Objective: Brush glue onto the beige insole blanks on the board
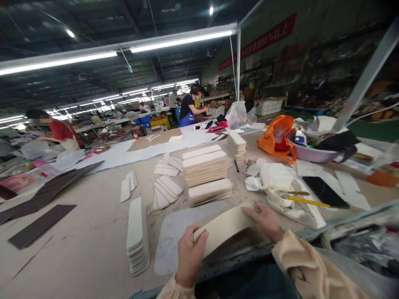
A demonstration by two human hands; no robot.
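Note:
Between my hands a cream-coloured, flexible strip (pixel 227 226) with rounded ends bows upward over the table's front edge. My left hand (pixel 190 253) grips its left end, thumb on top and fingers folded round it. At the other end, my right hand (pixel 263 218) pinches the strip. Beneath and behind it lies a pale grey sheet (pixel 171 236) with a rounded corner. Just past that stand neat stacks of similar cream strips (pixel 204 168), and another tall stack (pixel 137 236) is on the left. Several strips (pixel 165 191) are fanned out between them.
On the right are a white bowl (pixel 279 195) with a yellow-handled tool (pixel 308 202), a black phone-like slab (pixel 326 191), an orange bag (pixel 276 137) and a lilac basin (pixel 313 154). Dark strips (pixel 42 224) lie left. Co-workers (pixel 190 106) stand beyond the table. A metal post (pixel 368 74) rises right.

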